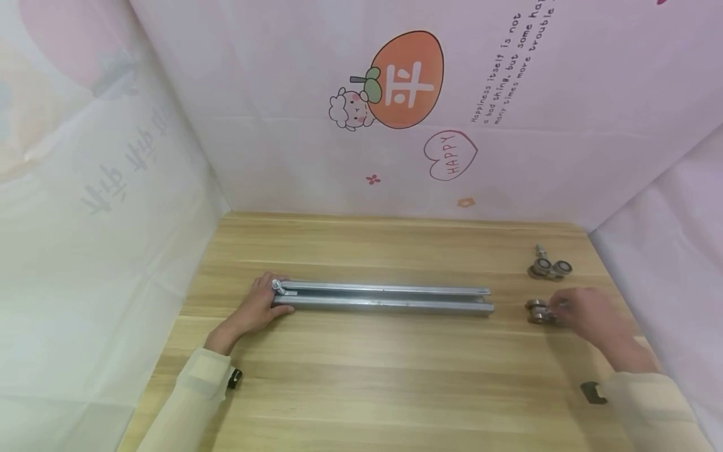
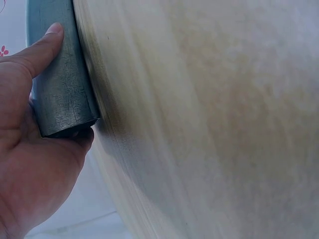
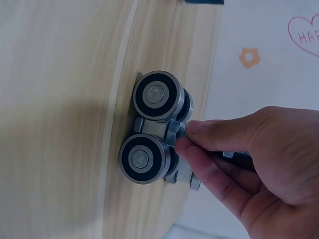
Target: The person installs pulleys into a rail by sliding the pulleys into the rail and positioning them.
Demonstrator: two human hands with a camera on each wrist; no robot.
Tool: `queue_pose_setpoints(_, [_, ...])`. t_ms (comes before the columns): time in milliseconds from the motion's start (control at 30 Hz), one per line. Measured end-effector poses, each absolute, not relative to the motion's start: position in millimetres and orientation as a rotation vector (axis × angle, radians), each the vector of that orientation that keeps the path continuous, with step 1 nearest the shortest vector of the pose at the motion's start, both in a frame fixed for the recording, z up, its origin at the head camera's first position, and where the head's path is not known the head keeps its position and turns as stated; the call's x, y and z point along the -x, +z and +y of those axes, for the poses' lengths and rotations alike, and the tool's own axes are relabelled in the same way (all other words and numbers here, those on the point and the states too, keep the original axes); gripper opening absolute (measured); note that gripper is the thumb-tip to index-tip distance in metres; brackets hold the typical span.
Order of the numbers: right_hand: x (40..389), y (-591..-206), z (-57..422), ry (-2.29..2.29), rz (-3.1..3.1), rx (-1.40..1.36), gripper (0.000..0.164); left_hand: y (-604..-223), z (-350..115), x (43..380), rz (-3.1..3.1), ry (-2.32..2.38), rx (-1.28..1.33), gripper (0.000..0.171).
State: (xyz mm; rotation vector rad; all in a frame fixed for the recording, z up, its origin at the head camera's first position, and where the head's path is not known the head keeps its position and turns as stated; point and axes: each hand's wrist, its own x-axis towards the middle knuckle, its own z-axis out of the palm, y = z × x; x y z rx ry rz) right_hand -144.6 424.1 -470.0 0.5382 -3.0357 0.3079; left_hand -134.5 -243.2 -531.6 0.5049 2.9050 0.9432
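A silver slotted metal rail (image 1: 384, 302) lies lengthwise on the table with its slot facing up. My left hand (image 1: 257, 307) grips the rail's left end, thumb along the near side and the palm at the end face. A bolt (image 1: 277, 285) sticks up from the slot at that end. To the right of the rail, my right hand (image 1: 590, 317) pinches a four-wheeled roller trolley (image 3: 157, 94) by its bolt between thumb and fingertips. The trolley's wheels point toward the rail, close over the wood. The fingers hide most of the bolt.
Another roller trolley (image 1: 550, 269) lies behind the right hand, its bolt pointing to the back. The wood-grain table (image 1: 361, 376) is enclosed by a printed back sheet (image 1: 294, 169) and pale side sheets. Black wrist-worn pieces (image 1: 593, 392) show by the sleeves.
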Motion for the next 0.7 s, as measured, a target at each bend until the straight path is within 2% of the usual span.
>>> queue_pose_setpoints(700, [152.5,-467.1,382.5,0.369,-3.051,-0.595,0.007,-530.8,-242.7,134.3,2.913,0.951,-0.523,0.062])
